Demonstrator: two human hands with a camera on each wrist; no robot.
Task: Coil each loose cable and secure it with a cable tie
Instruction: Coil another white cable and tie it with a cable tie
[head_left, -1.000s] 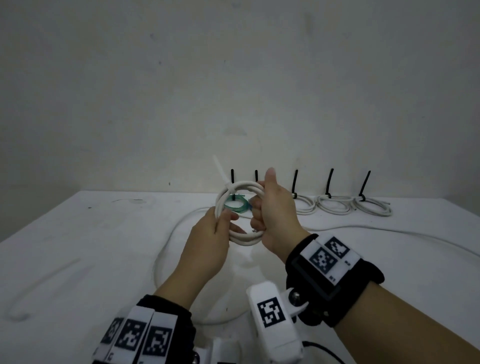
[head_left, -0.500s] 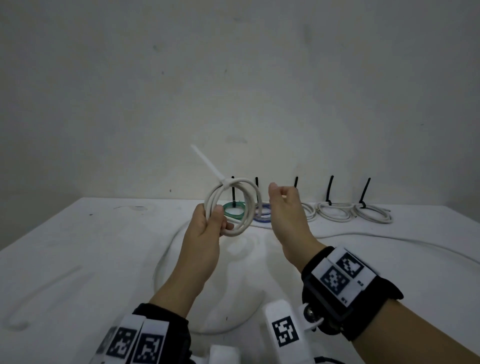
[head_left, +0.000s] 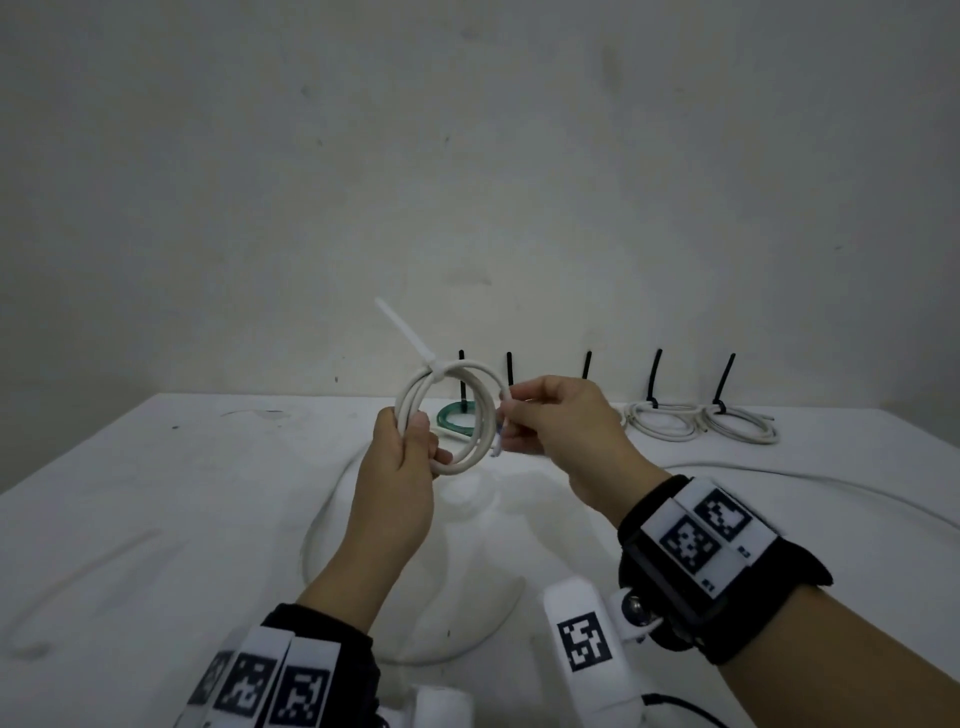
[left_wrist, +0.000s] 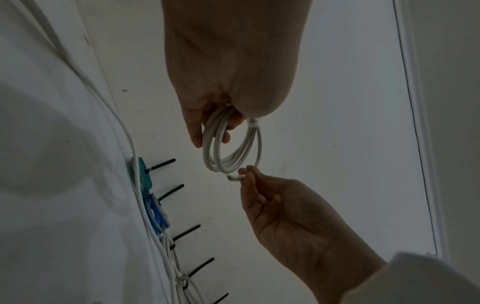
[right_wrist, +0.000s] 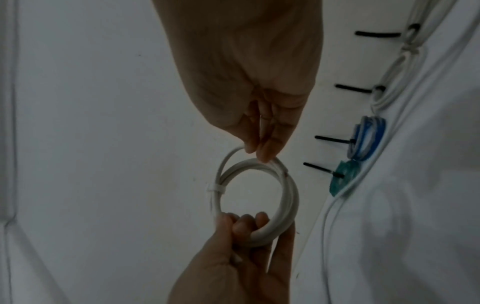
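Observation:
A white cable coil (head_left: 480, 415) is held upright above the table. My left hand (head_left: 415, 441) grips its left side with fingers curled through the loop. A white cable tie (head_left: 434, 370) binds the coil at the top left, its tail pointing up and left. My right hand (head_left: 511, 410) pinches the coil's right side at the loose cable end (left_wrist: 235, 177). The left wrist view shows the coil (left_wrist: 231, 152) hanging from my left hand (left_wrist: 207, 123). In the right wrist view my right hand (right_wrist: 262, 150) pinches the top of the coil (right_wrist: 283, 197), with the tie (right_wrist: 215, 188) at its left.
Tied coils with black tie tails line the table's back edge: a green coil (head_left: 457, 421), a blue coil (left_wrist: 155, 216) and white coils (head_left: 660, 426). A loose white cable (head_left: 322, 519) loops on the table below my hands, and another runs off right (head_left: 779, 473).
My right hand let go of the coil, drew back, then came in again to pinch its right side. My left hand raised the coil, and the tie's tail now sticks out longer.

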